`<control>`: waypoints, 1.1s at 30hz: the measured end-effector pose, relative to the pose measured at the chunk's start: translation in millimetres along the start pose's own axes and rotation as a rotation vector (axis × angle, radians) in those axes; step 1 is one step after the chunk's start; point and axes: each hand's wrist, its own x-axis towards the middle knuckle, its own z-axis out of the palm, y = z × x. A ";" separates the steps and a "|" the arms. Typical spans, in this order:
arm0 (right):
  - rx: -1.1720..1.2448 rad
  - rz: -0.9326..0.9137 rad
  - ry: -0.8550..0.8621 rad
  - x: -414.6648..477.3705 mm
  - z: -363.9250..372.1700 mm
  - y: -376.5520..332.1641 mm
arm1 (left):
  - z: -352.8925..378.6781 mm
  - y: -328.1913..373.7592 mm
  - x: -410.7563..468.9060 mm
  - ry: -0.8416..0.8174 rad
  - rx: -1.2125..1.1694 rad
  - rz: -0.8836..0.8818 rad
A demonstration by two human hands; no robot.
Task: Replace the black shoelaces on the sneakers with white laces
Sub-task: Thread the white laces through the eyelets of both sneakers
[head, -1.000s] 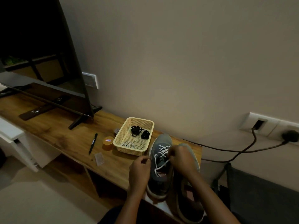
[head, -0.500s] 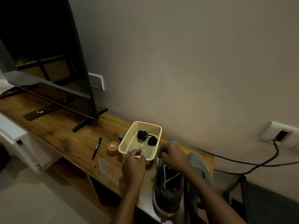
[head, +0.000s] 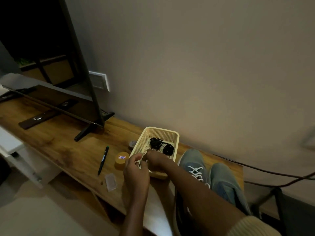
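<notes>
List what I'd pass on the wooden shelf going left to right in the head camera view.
TV stand foot → black pen → orange round tub → cream basket → sneaker with white laces → second grey sneaker

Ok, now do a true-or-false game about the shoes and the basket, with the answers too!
1. The black laces lie in the basket. True.
2. Both hands are on the sneakers. False: the left hand and right hand are at the basket's near end.
3. The sneaker nearer the basket has white laces. True.
4. The pen lies inside the basket. False: it lies on the wooden table, left of the basket.
</notes>
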 end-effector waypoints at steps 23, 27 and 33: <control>1.021 0.385 0.957 -267.6 -60.9 78.9 | 53.9 84.9 -126.2 -0.378 -0.205 0.180; 1.122 0.492 0.991 -270.7 -43.8 99.8 | 68.8 89.1 -141.5 -0.461 -0.185 0.144; 1.148 0.485 0.807 -262.1 -46.2 118.6 | 97.6 89.9 -128.3 -0.703 -0.271 0.102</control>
